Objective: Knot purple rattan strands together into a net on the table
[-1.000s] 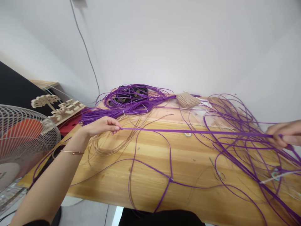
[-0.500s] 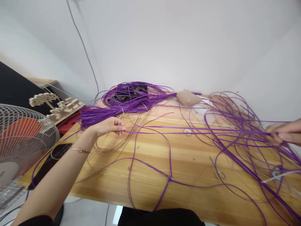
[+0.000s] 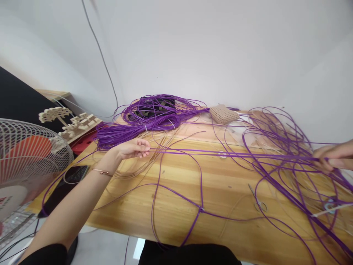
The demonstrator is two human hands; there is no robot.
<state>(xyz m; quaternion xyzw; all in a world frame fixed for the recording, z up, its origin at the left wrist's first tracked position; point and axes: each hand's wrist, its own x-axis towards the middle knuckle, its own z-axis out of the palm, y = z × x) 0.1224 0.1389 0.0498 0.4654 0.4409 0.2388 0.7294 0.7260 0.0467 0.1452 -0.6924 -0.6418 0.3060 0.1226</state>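
Note:
Purple weaving strands (image 3: 193, 151) run taut and nearly level across the table between my two hands. At the left, my left hand (image 3: 135, 148) pinches their ends between thumb and fingertips. My right hand (image 3: 334, 156), cut off by the right edge, is wrapped round the same strands where they gather into a bundle. Below them, a small purple knot (image 3: 201, 209) joins several loose strands lying on the wooden table (image 3: 176, 195). Behind my left hand lies a thick purple coil (image 3: 121, 136), with tan strands (image 3: 143, 167) partly under my wrist.
Scissors (image 3: 259, 202) rest on the table at the right, near tangled purple strands. A tan woven piece (image 3: 224, 114) sits by the wall. A white ring (image 3: 222, 154) lies under the taut strands. A fan (image 3: 33, 154) and wooden model (image 3: 79, 127) stand left.
The two taut strands have come closer together near my left hand. Both hands keep their hold, and the whole view has shifted slightly.

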